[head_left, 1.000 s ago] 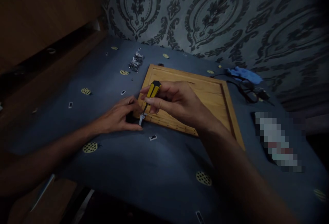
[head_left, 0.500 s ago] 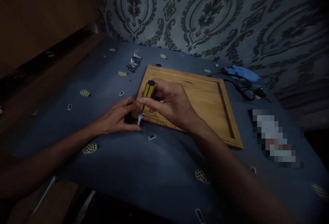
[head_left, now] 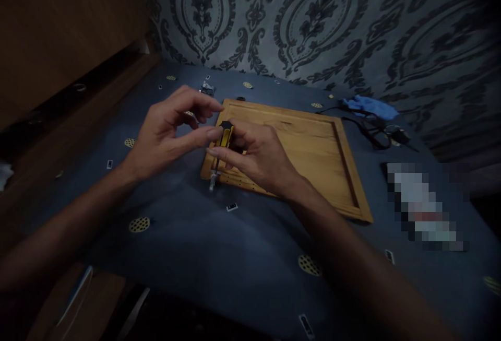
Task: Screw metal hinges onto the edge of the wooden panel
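Lifted from beside the metal fitting (head_left: 213,180), the left grip (head_left: 166,132) hovers by the screwdriver (head_left: 226,135), fingers apart; whether its thumb touches I cannot tell. The right grip (head_left: 260,155) is closed around the handle, shaft down to the fitting at the near left corner of the wooden panel (head_left: 309,148), on the desk (head_left: 235,257). The tool should be light and stiff, best held by its handle; the panel, rigid, best steadied by its frame

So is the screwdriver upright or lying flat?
Roughly upright, leaning a little: the screwdriver has its handle up in the right hand, its shaft pointing down at the metal piece.
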`<state>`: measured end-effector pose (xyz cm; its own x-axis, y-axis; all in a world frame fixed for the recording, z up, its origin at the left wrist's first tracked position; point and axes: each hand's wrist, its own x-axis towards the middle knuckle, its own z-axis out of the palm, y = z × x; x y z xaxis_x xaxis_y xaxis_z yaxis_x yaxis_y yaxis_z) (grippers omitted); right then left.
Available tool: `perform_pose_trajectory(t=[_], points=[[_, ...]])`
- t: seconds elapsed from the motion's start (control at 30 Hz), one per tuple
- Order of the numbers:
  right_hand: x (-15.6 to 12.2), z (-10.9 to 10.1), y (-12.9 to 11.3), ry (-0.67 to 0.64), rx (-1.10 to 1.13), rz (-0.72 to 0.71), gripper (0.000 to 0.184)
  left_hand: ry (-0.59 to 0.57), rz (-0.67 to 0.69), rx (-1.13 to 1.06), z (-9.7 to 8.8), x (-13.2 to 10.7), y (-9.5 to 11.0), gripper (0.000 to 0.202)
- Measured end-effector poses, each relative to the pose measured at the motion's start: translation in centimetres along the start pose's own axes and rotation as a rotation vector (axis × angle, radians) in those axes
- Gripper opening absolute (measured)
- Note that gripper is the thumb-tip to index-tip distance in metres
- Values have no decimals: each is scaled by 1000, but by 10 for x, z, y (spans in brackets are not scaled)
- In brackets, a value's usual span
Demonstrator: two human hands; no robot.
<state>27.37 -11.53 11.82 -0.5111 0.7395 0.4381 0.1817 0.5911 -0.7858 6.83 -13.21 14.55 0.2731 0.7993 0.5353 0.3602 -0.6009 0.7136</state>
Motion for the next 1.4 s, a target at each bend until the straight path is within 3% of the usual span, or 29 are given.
perform_pose_trajectory(t=[0.1, 0.3, 0.47, 0.53, 0.63, 0.83, 1.03, 1.27, 1.4], points=[[1, 0, 2, 31, 5, -50, 42, -59, 43, 30, 7, 12, 13, 30], [-7, 2, 6, 78, -68, -45, 28, -117, 42, 60, 9, 19, 18, 23], [-53, 12, 18, 118, -290, -129, 23, -195, 74, 66, 5, 23, 19, 14], [-73, 16, 24, 97, -411, -191, 19, -182, 56, 48, 4, 23, 15, 15], [-89, 21, 30, 40, -503, -253, 28, -124, 26, -3, 3, 22, 8, 24], [-88, 21, 35, -40, -557, -292, 35, -28, 43, -107, 3, 19, -5, 30], [-89, 22, 36, -110, -629, -277, 37, 15, 71, -46, 9, 17, -14, 31], [-88, 24, 33, -98, -673, -306, 36, -34, 114, -27, 10, 15, -8, 19], [-88, 24, 34, -97, -706, -327, 37, -172, 181, 57, 5, 26, -2, 25]])
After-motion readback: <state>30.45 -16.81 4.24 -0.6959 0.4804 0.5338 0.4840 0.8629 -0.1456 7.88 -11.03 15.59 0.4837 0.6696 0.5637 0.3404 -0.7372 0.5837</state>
